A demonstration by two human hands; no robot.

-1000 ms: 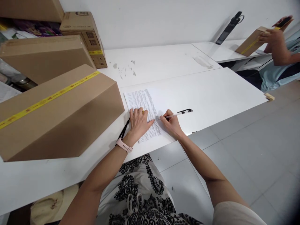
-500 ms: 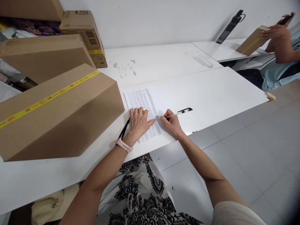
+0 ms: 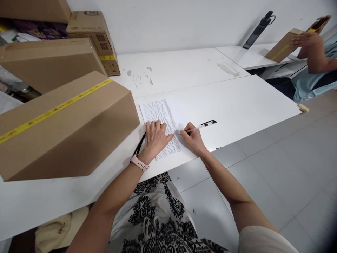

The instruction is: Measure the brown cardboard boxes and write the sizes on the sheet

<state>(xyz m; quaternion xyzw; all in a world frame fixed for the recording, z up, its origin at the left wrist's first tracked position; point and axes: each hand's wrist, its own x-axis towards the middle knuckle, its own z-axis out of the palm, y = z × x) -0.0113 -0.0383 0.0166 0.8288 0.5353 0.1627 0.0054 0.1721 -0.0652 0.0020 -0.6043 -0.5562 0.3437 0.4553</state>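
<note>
A sheet of paper [image 3: 158, 109] with columns of small print lies on the white table [image 3: 226, 102]. My left hand [image 3: 157, 136] rests flat on the sheet, its fingers stretched out and the thumb apart. My right hand [image 3: 193, 138] is closed on a pen [image 3: 202, 125] with a clear barrel and a black clip cap on its back end. The pen's tip is at the right-hand column of print, close to my left thumb. A black strap [image 3: 139, 146] lies beside my left wrist, partly hidden under it.
A large cardboard box [image 3: 71, 126] with yellow tape stands close on the left. More boxes [image 3: 52, 59] are stacked behind it. At the far right a dark bottle [image 3: 258, 30] stands near another person's hands [image 3: 306, 40], which are at a smaller box [image 3: 283, 45].
My hands, the pen and the paper have hardly moved. The other person's hands at the far right have shifted slightly around the small box and a dark object.
</note>
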